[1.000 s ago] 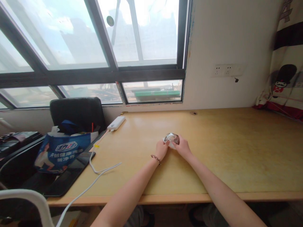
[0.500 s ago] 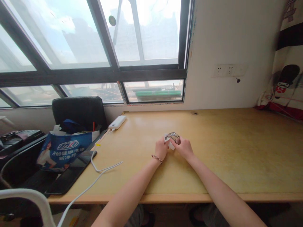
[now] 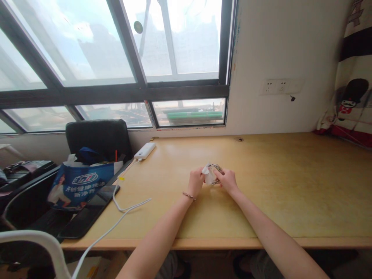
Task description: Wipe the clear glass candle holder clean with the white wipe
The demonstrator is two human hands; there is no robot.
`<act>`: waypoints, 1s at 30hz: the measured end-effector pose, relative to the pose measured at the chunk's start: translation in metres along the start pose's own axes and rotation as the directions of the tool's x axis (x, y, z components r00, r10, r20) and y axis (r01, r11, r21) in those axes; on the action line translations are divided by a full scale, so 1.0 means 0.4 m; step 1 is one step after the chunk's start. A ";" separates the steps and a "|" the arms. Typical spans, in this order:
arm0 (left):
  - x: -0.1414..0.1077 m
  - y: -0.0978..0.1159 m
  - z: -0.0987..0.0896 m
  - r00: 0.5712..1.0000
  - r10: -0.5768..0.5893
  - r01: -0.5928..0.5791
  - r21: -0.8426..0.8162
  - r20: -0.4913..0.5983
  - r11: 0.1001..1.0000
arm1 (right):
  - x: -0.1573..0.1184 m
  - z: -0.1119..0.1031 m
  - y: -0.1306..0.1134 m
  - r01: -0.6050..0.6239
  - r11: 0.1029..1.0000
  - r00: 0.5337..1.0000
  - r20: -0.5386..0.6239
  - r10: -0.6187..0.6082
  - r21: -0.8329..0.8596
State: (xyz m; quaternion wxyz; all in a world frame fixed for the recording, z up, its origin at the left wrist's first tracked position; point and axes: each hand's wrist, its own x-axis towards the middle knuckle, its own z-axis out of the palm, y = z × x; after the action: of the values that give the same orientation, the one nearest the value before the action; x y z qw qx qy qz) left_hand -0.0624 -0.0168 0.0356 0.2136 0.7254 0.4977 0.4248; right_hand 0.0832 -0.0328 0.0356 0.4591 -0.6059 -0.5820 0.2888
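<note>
Near the middle of the wooden table [image 3: 162, 224], my left hand [image 3: 196, 181] is closed on a small white sheet, perhaps tissue or film [image 3: 208, 177]. My right hand [image 3: 227, 180] grips a shiny, dark-and-silver rounded object [image 3: 216, 170], too small to identify. The white sheet lies against the left side of this object, between the two hands. Fingertips of both hands are partly hidden behind what they hold. A chain bracelet [image 3: 188, 196] circles my left wrist.
At the table's left are a white power strip or power bank [image 3: 144, 150], a loose white cable [image 3: 116, 224] and a black flat panel [image 3: 90, 213]. A blue bag [image 3: 84, 182] rests on a black chair [image 3: 99, 135]. Windows and a wall stand behind.
My left hand has shifted slightly left, away from my right. More of the white sheet shows between them, and the shiny object has turned in my right hand.
</note>
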 end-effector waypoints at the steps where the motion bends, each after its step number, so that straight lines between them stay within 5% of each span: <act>1: 0.002 -0.001 0.003 0.998 -0.067 0.068 -0.066 0.017 0.996 | 0.003 0.000 0.001 -0.024 0.999 1.000 0.006 0.024 0.037; 4: 0.006 -0.008 0.021 0.952 -0.274 0.304 -0.345 0.134 0.888 | 0.014 -0.002 0.008 -0.074 0.989 0.997 0.016 0.072 0.124; 7: 0.005 -0.016 0.046 0.865 -0.395 0.500 -0.611 0.311 0.614 | 0.024 -0.006 0.012 -0.010 0.997 0.998 -0.061 0.014 0.072; 11: 0.007 -0.018 0.061 0.778 -0.425 0.604 -0.739 0.463 0.300 | 0.020 -0.008 0.007 0.164 0.980 0.978 -0.109 -0.177 -0.111; 14: 0.009 -0.017 0.055 0.754 -0.374 0.620 -0.773 0.540 0.134 | 0.012 -0.005 0.003 0.289 0.951 0.953 -0.057 -0.296 -0.107; 22: 0.007 -0.029 0.050 0.800 -0.309 0.553 -0.832 0.514 0.048 | 0.029 -0.005 0.025 0.306 0.950 0.952 -0.003 -0.306 0.058; 25: 0.013 -0.038 0.051 0.831 -0.342 0.471 -0.882 0.439 0.013 | 0.037 0.002 0.035 0.235 0.935 0.962 0.074 -0.262 0.265; 30: 0.027 -0.044 0.039 0.870 -0.362 0.341 -0.939 0.333 -0.045 | 0.026 0.011 0.020 0.046 0.782 0.947 0.222 -0.233 0.622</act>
State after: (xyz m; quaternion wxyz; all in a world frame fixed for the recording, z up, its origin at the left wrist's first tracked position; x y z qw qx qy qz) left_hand -0.0575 0.0021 0.0184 0.7425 0.2268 0.2427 0.5817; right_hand 0.0846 -0.0208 0.0287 0.5605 -0.3320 -0.5617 0.5100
